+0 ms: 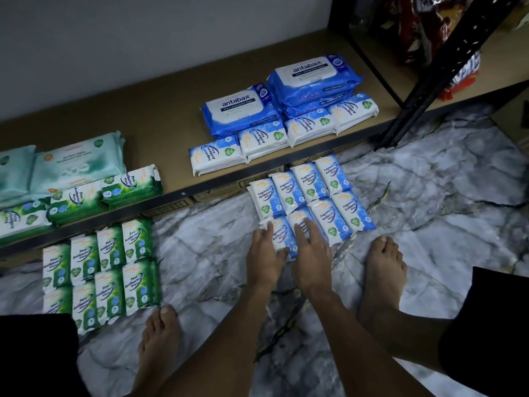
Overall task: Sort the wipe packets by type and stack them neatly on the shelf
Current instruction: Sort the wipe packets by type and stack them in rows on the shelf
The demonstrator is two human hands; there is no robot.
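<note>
Flat rows of blue-white wipe packets (310,196)

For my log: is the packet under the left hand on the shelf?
Off. The packet lies on the floor, gripped by the left hand.

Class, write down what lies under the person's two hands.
Two blue-and-white packets on the floor: the left hand holds one by its sides, and the right hand rests on its neighbour. Their near ends are covered, as is anything beneath them.

Bare floor (206,253) lies open left of the left hand (266,253). Ahead, blue packets (312,190) and the shelf edge (217,182) block passage.
</note>
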